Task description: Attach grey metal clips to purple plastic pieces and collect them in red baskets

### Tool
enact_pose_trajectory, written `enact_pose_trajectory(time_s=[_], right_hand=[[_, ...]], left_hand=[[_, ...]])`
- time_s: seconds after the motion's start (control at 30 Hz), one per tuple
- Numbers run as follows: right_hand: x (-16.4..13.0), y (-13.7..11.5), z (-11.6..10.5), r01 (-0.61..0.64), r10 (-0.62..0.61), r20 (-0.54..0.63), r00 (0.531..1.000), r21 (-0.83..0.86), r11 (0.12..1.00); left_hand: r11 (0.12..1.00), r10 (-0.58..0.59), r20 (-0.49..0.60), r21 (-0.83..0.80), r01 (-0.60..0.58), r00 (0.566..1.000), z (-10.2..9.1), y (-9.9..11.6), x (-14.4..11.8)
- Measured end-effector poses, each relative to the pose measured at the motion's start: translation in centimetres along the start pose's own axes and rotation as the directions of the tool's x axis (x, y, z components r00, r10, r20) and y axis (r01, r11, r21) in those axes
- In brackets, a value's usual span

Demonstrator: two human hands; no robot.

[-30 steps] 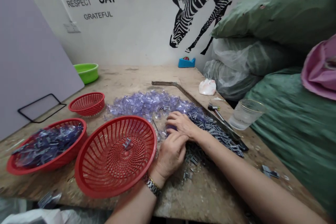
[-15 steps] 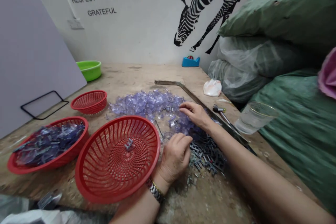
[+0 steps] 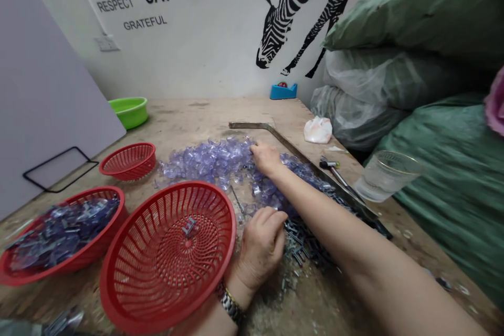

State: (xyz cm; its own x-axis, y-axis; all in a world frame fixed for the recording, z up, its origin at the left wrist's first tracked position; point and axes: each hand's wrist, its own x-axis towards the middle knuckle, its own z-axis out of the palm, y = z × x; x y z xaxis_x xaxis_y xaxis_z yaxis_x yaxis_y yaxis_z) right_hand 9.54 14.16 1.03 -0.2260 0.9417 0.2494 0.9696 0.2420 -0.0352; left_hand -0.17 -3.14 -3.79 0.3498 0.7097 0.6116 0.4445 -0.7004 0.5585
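Observation:
My left hand (image 3: 262,241), with a metal watch on its wrist, rests beside the big red basket (image 3: 137,262). Its fingers are curled together, and anything inside them is hidden. My right hand (image 3: 266,158) reaches to the right edge of a heap of clear purple-tinted plastic pieces (image 3: 212,157). Its fingertips are pinched together there; what lies between them is too small to make out. One small grey-and-clear part (image 3: 189,227) lies in the big basket. Small dark grey toothed parts (image 3: 299,241) are piled just right of my left hand, partly under my right forearm.
A red basket full of assembled-looking parts (image 3: 66,231) stands at left, a smaller red basket (image 3: 129,161) behind it. A bent metal strip (image 3: 291,144) borders the heap. To the right are a screwdriver-like tool (image 3: 340,178), a plastic cup (image 3: 384,178) and green sacks (image 3: 444,168).
My right hand has moved left and away from me to the purple-tinted heap, its fingers now drawn together. My left hand stays nearly in place. The view has shifted slightly.

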Motion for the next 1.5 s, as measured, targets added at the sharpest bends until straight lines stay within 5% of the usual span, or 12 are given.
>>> enact_pose_trajectory(time_s=[0.17,0.27,0.33,0.5,0.6,0.7,0.87,1.0,1.1,1.2,1.37,1.5], right_hand=[[-0.6,0.8,-0.1,-0.039,0.041,-0.029,0.999,0.064,0.997],[-2.4,2.0,-0.6,-0.1,0.135,-0.092,0.987,0.313,0.944],[-4.2,2.8,-1.1,-0.141,0.215,-0.083,0.973,0.525,0.839],[-10.9,3.3,-2.6,-0.173,0.273,0.058,0.96,0.892,0.418],[-15.3,2.5,-3.6,-0.2,0.249,0.14,0.958,0.951,0.235],[-18.8,1.7,-4.2,-0.203,0.247,0.16,0.956,0.966,0.161],[-22.1,0.9,-3.8,-0.175,0.277,0.113,0.954,0.962,0.21],[-23.7,0.5,-2.9,-0.056,0.325,-0.089,0.941,0.911,0.409],[-24.6,0.7,-2.5,0.158,0.173,-0.334,0.927,0.764,0.626],[-25.2,1.2,-2.7,0.286,-0.007,-0.401,0.916,0.642,0.711],[-25.5,1.8,-3.5,0.309,-0.071,-0.418,0.906,0.536,0.785],[-25.3,2.2,-3.3,0.288,-0.025,-0.43,0.902,0.558,0.778]], left_hand=[[1.0,-0.012,-0.01,-0.013,0.012,1.0,-0.1,-0.1,0.0],[0.999,-0.03,-0.055,-0.037,0.028,0.998,-0.1,-0.1,0.2],[0.996,-0.056,-0.099,-0.071,0.049,0.994,-0.1,-0.1,0.3],[0.967,-0.192,-0.135,-0.196,0.164,0.972,-0.4,-0.2,0.5],[0.926,-0.268,-0.066,-0.294,0.238,0.961,-0.6,-0.1,0.6],[0.844,-0.303,0.088,-0.437,0.31,0.949,-0.6,0.3,0.5],[0.664,-0.348,0.362,-0.556,0.5,0.865,-0.3,1.5,0.7],[0.474,-0.416,0.53,-0.567,0.674,0.739,-0.4,2.1,1.2],[0.247,-0.401,0.692,-0.549,0.799,0.6,-0.7,2.0,1.3],[0.082,-0.359,0.78,-0.521,0.85,0.513,-0.9,1.7,1.1],[0.082,-0.333,0.798,-0.507,0.858,0.503,-0.8,2.2,0.9],[0.265,-0.424,0.671,-0.551,0.791,0.609,-1.2,2.9,1.7]])
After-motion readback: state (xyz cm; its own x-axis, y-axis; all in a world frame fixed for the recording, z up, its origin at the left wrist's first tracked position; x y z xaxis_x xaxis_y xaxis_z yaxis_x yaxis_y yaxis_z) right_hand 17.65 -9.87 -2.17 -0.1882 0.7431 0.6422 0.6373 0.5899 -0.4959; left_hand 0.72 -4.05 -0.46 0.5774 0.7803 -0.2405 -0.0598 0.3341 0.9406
